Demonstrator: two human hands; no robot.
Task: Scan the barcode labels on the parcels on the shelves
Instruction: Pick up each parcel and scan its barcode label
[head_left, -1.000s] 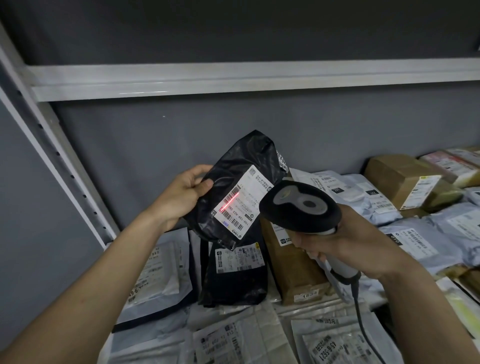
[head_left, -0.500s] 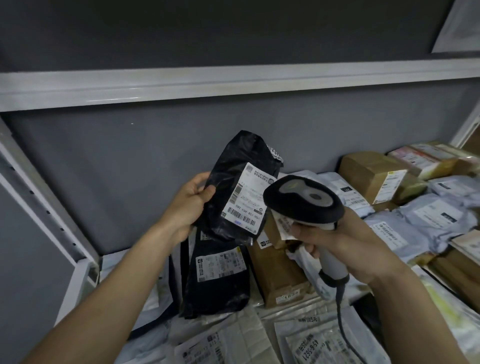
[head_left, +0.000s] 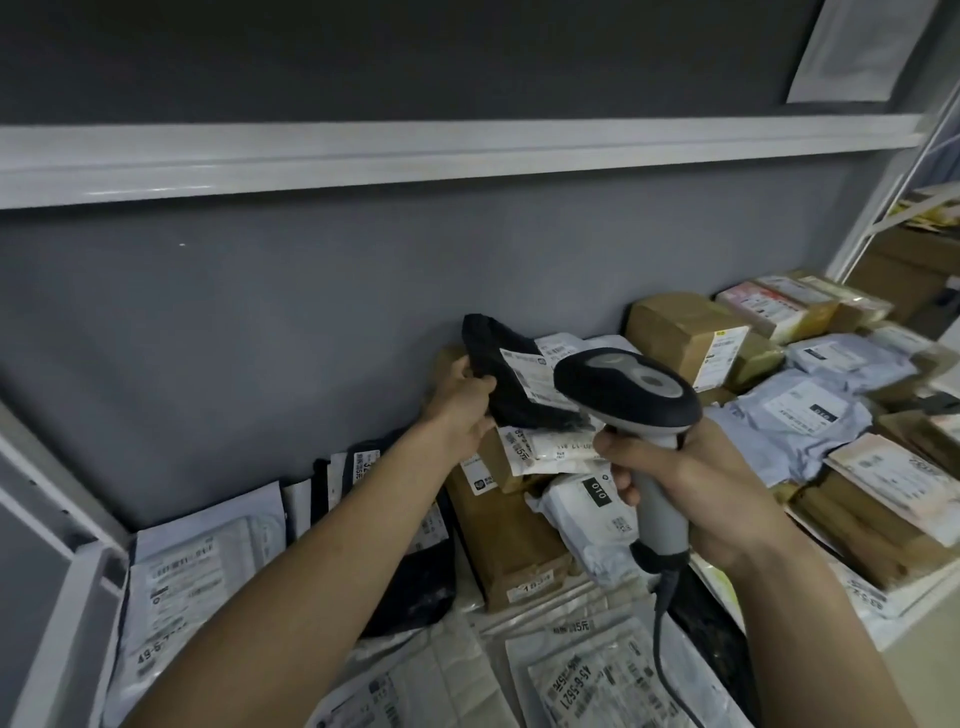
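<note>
- Far left, shelf floor: flat grey mailers (head_left: 197, 587) lie label-up against the upright. Judged: laid face-up so codes can be read without lifting.
- Left hand (head_left: 462, 410): fingers and thumb pinch the edge of a black poly parcel (head_left: 498, 374), held out over the stack near the back wall. The grip is on bare plastic at the edge, so the white label (head_left: 530, 379) stays uncovered and faces up toward the reader.
- Under it: a brown carton (head_left: 511, 540) standing on end, with white bags (head_left: 592, 514) leaning on it.
- Right hand (head_left: 691, 483): wrapped tight round the grip of a corded barcode scanner (head_left: 628, 389); the head tips down just beside the black parcel, partly hiding the label. No beam line shows on the label. Cannot tell whether the trigger is pressed.
- Hands apart, each on its own item.
- Right: more cartons (head_left: 680, 332) and pale mailers (head_left: 800, 410) piled along the shelf (head_left: 467, 156), labels mostly upward, likely awaiting scanning.
</note>
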